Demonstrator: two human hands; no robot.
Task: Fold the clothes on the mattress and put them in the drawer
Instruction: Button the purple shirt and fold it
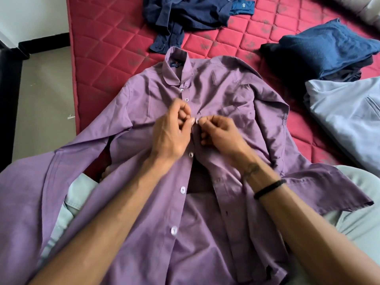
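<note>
Head view showed the purple shirt [144, 112] spread on the mattress [107, 48]. Below its collar [176, 66], my left hand [172, 132] and right hand [220, 132] pinched the placket at one button [197, 121]; I judged both edges needed holding taut.

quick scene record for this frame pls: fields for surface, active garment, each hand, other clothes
surface: red quilted mattress
active garment: purple shirt, spread face up, top buttoned, lower placket open
left hand: pinches placket edge at a button
right hand: pinches the opposite placket edge
other clothes: navy shirt, unfolded, beyond the collar; dark blue folded stack and light blue garment at right
</note>
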